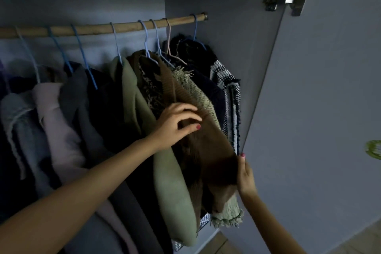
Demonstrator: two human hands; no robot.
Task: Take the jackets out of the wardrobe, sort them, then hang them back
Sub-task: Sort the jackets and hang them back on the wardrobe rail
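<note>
- So the jackets are all on the rail in the wardrobe, packed tight on thin hangers, mostly blue ones. Can't tell from this if it's the start or the re-hang end of the job.
- Left hand is up on the brown jacket, fingers curled loosely over the ribbed front with the thumb underneath. Looks more like a light pinch on the fabric than a real grab, probably to peel it away from its neighbours.
- Right hand is lower down at the brown jacket's outer edge, right by the door. Fingers point up, fairly straight, pressed against the cloth. I'd guess it's steadying the hem or holding the bundle off the door, not gripping. Hard to be sure though, the palm side is hidden.
- The two hands are well apart, one high and one low, on the same garment.
- Green coat hangs just left of the brown one and bulges forward at the bottom, touching it.
- A fringed pale green piece sits behind the brown, and a black-and-white knit is squeezed against the side wall.
- Everything's crammed at the right end, so whatever comes off next will likely drag a neighbour along.
</note>
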